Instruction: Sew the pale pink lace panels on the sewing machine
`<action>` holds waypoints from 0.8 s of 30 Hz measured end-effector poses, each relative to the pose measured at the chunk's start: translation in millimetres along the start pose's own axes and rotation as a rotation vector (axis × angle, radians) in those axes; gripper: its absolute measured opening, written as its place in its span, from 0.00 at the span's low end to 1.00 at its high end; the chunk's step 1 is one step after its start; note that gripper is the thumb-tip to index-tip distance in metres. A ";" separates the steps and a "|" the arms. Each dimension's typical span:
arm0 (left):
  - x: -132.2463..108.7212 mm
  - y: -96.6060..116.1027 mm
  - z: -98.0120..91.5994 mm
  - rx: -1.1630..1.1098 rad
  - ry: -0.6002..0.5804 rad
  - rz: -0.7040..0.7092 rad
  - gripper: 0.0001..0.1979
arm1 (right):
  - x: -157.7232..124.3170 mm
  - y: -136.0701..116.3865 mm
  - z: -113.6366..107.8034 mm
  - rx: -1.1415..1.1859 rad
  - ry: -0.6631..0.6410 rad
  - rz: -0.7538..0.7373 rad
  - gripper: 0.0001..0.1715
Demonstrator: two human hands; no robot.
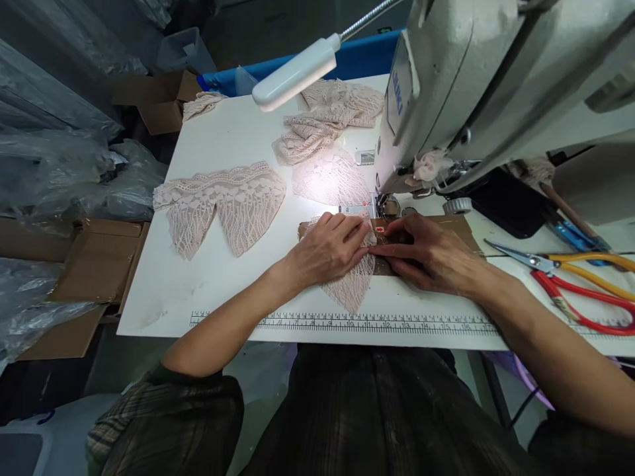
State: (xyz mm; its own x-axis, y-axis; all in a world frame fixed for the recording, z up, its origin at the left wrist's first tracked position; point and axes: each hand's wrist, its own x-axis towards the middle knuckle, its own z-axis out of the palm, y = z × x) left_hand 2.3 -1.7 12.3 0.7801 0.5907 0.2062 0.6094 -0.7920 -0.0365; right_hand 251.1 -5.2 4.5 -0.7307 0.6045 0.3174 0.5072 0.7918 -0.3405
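Under the needle area of a white sewing machine [441, 86], a piece of pale pink lace [353, 289] lies on the table, its pointed end toward me. My left hand [327, 249] presses on this lace with its fingers lying fairly flat. At the lace's right edge my right hand [429, 254] has thumb and index finger close together; the lace edge is at their tips. Brown tape [456, 231] covers the machine bed beneath both hands. Behind them, more lace [330, 177] lies lit beside the presser foot [380, 203].
A two-pointed lace piece [223, 201] lies at left, bunched lace [342, 109] at the back. Scissors with red and yellow handles [550, 264] rest at right. A white lamp [296, 73] hangs overhead. A printed ruler [307, 323] runs along the front edge. Cardboard boxes [96, 264] stand left.
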 end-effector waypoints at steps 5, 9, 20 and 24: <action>3.4 -6.6 -2.5 0.037 -0.100 0.054 0.22 | -0.3 -1.5 3.2 -0.018 0.023 -0.007 0.20; 3.2 -4.1 -5.5 0.091 -0.129 0.071 0.23 | 0.7 -3.9 3.5 -0.040 0.012 0.012 0.20; 22.0 -11.6 4.2 0.038 -0.072 0.046 0.23 | -1.2 3.7 6.7 -0.068 0.059 0.071 0.20; 17.3 -14.5 4.2 -0.009 -0.060 0.014 0.23 | -0.1 2.3 7.2 -0.075 0.088 0.049 0.19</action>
State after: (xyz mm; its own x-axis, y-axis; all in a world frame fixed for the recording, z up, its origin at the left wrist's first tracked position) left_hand 7.5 20.7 12.3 0.7958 0.5876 0.1464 0.5974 -0.8014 -0.0304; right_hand 249.0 -4.1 -2.7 -0.6631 0.6450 0.3797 0.5761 0.7637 -0.2913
